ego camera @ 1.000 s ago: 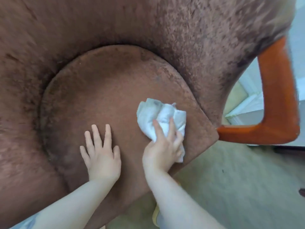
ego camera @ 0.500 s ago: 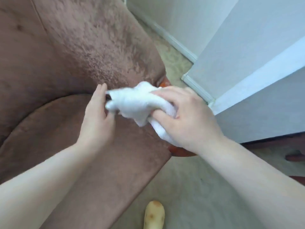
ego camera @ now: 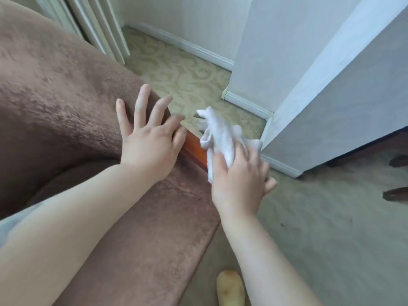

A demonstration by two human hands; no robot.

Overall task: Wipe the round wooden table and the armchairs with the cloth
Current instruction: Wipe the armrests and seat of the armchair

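Observation:
A brown plush armchair (ego camera: pixel 57 102) fills the left half of the view, its seat cushion (ego camera: pixel 154 228) below and its curved back above. An orange wooden arm (ego camera: pixel 195 149) shows at the chair's right edge. My left hand (ego camera: pixel 148 138) lies flat on the end of the chair back, fingers spread, holding nothing. My right hand (ego camera: pixel 239 180) grips a crumpled white cloth (ego camera: pixel 218 135) and presses it on the orange wooden arm. The cloth's loose end sticks up past my fingers. The round wooden table is out of view.
Patterned beige carpet (ego camera: pixel 331 228) covers the floor to the right. A white wall corner with a skirting board (ego camera: pixel 247 102) stands close behind the chair arm. Dark wooden furniture feet (ego camera: pixel 395 194) show at the right edge. A yellowish slipper toe (ego camera: pixel 229 288) is at the bottom.
My view swung from the seat cushion to the chair's right side. My right hand carried the cloth off the cushion onto the orange wooden arm. My left hand let go of the cloth and spread on the chair back.

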